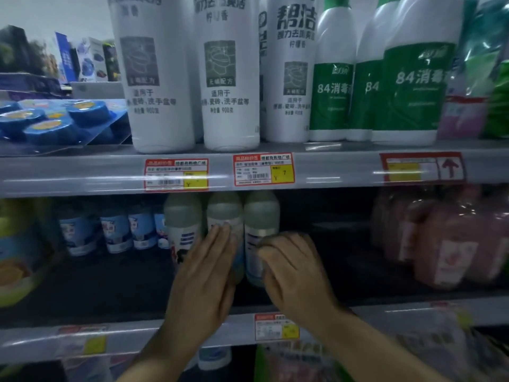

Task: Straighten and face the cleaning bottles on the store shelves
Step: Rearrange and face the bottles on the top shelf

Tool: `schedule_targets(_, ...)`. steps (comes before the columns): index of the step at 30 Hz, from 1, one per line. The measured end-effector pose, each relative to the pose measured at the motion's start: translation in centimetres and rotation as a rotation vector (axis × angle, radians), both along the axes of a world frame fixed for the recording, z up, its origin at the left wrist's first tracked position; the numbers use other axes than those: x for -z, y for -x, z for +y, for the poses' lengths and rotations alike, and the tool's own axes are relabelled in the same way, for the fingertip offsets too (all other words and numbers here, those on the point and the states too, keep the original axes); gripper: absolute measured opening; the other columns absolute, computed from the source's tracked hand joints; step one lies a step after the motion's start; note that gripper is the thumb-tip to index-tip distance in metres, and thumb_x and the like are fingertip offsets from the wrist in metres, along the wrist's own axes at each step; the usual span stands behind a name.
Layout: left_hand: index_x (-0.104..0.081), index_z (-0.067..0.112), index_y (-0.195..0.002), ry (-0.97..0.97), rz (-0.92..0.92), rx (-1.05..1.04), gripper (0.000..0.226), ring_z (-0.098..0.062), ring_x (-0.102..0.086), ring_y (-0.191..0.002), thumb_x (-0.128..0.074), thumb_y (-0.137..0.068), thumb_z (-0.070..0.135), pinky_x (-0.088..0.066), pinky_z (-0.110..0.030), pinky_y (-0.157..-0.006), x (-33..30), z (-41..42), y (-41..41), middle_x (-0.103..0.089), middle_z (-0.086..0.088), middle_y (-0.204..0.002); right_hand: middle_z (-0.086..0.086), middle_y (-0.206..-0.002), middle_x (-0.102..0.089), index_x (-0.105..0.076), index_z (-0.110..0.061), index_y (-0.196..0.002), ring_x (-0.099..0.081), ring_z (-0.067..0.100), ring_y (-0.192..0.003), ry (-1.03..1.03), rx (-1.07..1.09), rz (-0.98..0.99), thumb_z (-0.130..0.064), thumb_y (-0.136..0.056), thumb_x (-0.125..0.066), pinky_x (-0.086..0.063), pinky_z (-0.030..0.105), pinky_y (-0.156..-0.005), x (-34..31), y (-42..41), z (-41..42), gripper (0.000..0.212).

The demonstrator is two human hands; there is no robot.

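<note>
Three pale grey-capped cleaning bottles stand side by side on the middle shelf [115, 330]: a left one [182, 224], a middle one [224, 213] and a right one [261, 216]. My left hand [206, 274] lies flat with straight fingers against the front of the middle bottle. My right hand [292, 268] curls its fingers around the lower front of the right bottle. Both bottles' labels are largely covered by my hands.
Small blue-labelled bottles [115, 232] stand left of the three, pink refill bottles [451, 244] at the right. A dark gap lies between the right bottle and the pink ones. Above, tall white bottles [162, 78], green-labelled bottles [413, 86] and blue blister packs [55, 119].
</note>
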State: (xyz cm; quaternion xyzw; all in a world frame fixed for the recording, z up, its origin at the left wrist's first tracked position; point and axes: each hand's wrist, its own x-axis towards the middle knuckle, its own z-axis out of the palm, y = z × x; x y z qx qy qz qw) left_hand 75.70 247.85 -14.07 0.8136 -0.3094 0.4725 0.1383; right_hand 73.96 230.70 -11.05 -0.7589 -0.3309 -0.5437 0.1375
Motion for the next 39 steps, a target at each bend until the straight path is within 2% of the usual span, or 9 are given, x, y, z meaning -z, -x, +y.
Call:
schedule_targets(2, -0.030, 0.008, -0.137, 0.073, 0.080, -0.022, 0.047, -0.017, -0.020, -0.140, -0.029, -0.095, 0.027, -0.013, -0.026, -0.116, 1.1, 0.9, -0.4, -0.026, -0.003, -0.148, 0.003, -0.098, -0.055, -0.048, -0.016, -0.101, -0.047, 0.019, -0.087, -0.118, 0.065, 0.150, -0.015, -0.086, -0.047, -0.040, 0.029, -0.076, 1.4, -1.0, -0.5, 0.015)
schedule_targets(7, -0.034, 0.006, -0.137, 0.477, 0.326, -0.101, 0.060, -0.019, -0.029, -0.129, -0.061, -0.083, 0.010, -0.029, -0.036, -0.108, 2.5, 1.3, -1.1, -0.037, -0.015, -0.141, 0.014, -0.115, -0.046, -0.042, -0.007, -0.127, -0.045, 0.026, -0.109, -0.598, 0.111, 0.503, -0.028, -0.073, -0.073, -0.041, 0.034, -0.093, 3.3, -3.3, 0.0, 0.065)
schedule_targets(10, -0.036, 0.004, -0.135, 0.471, 0.349, -0.104, 0.060, -0.022, -0.035, -0.124, -0.063, -0.081, 0.006, -0.031, -0.031, -0.104, 2.3, 0.9, -1.9, -0.040, -0.016, -0.135, 0.010, -0.123, -0.045, -0.038, -0.007, -0.133, -0.046, 0.024, -0.116, -0.668, 0.100, 0.718, -0.039, -0.065, -0.079, -0.043, 0.039, -0.096, 4.3, -4.6, 1.0, 0.085)
schedule_targets(16, -0.034, 0.010, -0.137, 0.490, 0.433, 0.013, 0.057, -0.019, -0.041, -0.126, -0.058, -0.085, 0.015, -0.036, -0.036, -0.108, 2.4, -0.9, -3.3, -0.043, -0.009, -0.137, 0.004, -0.111, -0.061, -0.050, -0.012, -0.112, -0.061, 0.018, -0.102, -0.772, 0.011, 0.917, -0.044, -0.055, -0.082, -0.053, 0.038, -0.085, 5.1, -7.0, 1.3, 0.073)
schedule_targets(19, -0.020, 0.026, -0.138, 0.549, 0.458, 0.115, 0.065, -0.003, -0.033, -0.128, -0.057, -0.086, 0.011, -0.026, -0.011, -0.107, 2.4, -1.9, -3.2, -0.031, 0.005, -0.144, -0.004, -0.098, -0.063, -0.052, -0.009, -0.109, -0.062, 0.008, -0.088, -0.805, -0.031, 0.945, -0.022, -0.065, -0.083, -0.050, 0.017, -0.073, 5.1, -7.2, 0.9, 0.055)
schedule_targets(21, -0.011, 0.021, -0.143, 0.559, 0.483, 0.110, 0.072, 0.001, -0.026, -0.131, -0.056, -0.088, 0.012, -0.019, -0.007, -0.108, 2.6, -2.0, -3.3, -0.024, 0.006, -0.147, -0.016, -0.089, -0.058, -0.049, -0.014, -0.105, -0.057, -0.004, -0.080, -0.845, -0.074, 0.944, -0.013, -0.069, -0.080, -0.045, 0.006, -0.065, 5.0, -6.9, 0.5, 0.047)
schedule_targets(27, -0.022, 0.006, -0.143, 0.576, 0.523, 0.082, 0.066, -0.015, -0.038, -0.131, -0.056, -0.088, 0.018, -0.034, -0.037, -0.110, 3.3, -1.7, -3.7, -0.039, -0.006, -0.144, -0.020, -0.094, -0.056, -0.045, -0.025, -0.110, -0.054, -0.009, -0.084, -0.872, -0.195, 1.041, -0.007, -0.077, -0.071, -0.046, 0.009, -0.067, 5.2, -6.8, 0.2, 0.045)
schedule_targets(34, -0.031, 0.008, -0.140, 0.585, 0.500, 0.069, 0.061, -0.013, -0.043, -0.125, -0.059, -0.087, 0.022, -0.038, -0.035, -0.107, 3.2, -1.7, -3.7, -0.046, -0.005, -0.136, -0.008, -0.104, -0.061, -0.050, -0.018, -0.113, -0.060, 0.003, -0.094, -0.835, -0.153, 0.956, -0.015, -0.068, -0.081, -0.048, 0.016, -0.079, 5.3, -6.5, 0.8, 0.055)
schedule_targets(39, -0.031, 0.006, -0.140, 0.571, 0.472, 0.031, 0.064, -0.016, -0.042, -0.127, -0.061, -0.086, 0.021, -0.036, -0.032, -0.108, 3.2, -1.7, -3.5, -0.044, -0.008, -0.137, -0.019, -0.103, -0.057, -0.044, -0.027, -0.117, -0.058, -0.010, -0.091, -0.829, -0.254, 1.029, -0.004, -0.081, -0.066, -0.047, 0.010, -0.077, 5.0, -6.2, 0.4, 0.048)
